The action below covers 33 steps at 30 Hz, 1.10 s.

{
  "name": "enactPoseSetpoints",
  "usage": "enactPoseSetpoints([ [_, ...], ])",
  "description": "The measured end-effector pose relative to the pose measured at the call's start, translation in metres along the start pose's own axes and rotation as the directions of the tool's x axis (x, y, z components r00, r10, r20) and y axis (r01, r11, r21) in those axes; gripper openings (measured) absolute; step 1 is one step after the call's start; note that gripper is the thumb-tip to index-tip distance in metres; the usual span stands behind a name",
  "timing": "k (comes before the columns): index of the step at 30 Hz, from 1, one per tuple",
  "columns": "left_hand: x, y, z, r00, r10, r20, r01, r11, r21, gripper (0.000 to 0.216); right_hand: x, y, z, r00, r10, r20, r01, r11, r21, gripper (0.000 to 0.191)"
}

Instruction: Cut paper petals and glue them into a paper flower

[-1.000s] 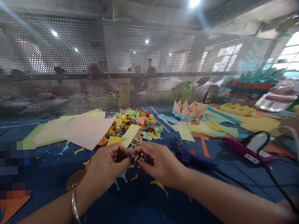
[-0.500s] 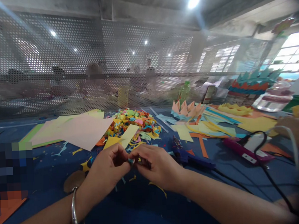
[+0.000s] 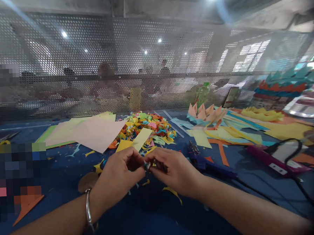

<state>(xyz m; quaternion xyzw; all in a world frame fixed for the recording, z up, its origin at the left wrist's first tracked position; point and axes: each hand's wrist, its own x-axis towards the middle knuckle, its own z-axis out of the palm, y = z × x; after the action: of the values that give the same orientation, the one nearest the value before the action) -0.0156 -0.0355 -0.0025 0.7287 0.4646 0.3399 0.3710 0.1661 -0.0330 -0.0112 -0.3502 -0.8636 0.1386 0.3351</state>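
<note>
My left hand (image 3: 118,178) and my right hand (image 3: 175,170) meet fingertip to fingertip low over the blue table (image 3: 151,216). Both pinch one tiny bluish piece (image 3: 146,165), too small to name. A metal bangle (image 3: 88,211) circles my left wrist. Just beyond my fingers lies a heap of colourful paper scraps (image 3: 147,128) with a yellow strip (image 3: 141,139) on it.
Pink and green paper sheets (image 3: 94,133) lie at the left. A blue glue gun (image 3: 209,165) with a black cord lies right of my hands, then a magenta device (image 3: 275,158). Folded paper points (image 3: 205,112) and yellow strips (image 3: 262,114) are at the right. A perforated metal screen (image 3: 144,69) backs the table.
The view has shifted a little to the right. My hands stay together on the small piece, with only slight finger movement.
</note>
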Motion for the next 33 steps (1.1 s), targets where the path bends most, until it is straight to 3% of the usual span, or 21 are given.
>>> enactPoseSetpoints([
  [9,-0.0035,0.0024,-0.0005,0.999,0.027,0.02,-0.029,0.995,0.093,0.007,0.0,0.001,0.0008,1.0,-0.009,0.026,0.009,0.999,-0.034,0.015],
  [26,0.0005,0.0004,0.0,0.998,0.035,-0.053,-0.025,0.981,0.191,0.004,0.0014,-0.0016,0.0015,1.0,0.009,0.027,-0.008,1.0,-0.021,0.014],
  [33,0.0025,-0.0001,-0.0004,0.998,-0.003,-0.067,0.008,0.997,0.071,0.003,0.0016,-0.0002,0.0005,1.0,0.006,-0.008,-0.007,1.0,-0.017,0.016],
])
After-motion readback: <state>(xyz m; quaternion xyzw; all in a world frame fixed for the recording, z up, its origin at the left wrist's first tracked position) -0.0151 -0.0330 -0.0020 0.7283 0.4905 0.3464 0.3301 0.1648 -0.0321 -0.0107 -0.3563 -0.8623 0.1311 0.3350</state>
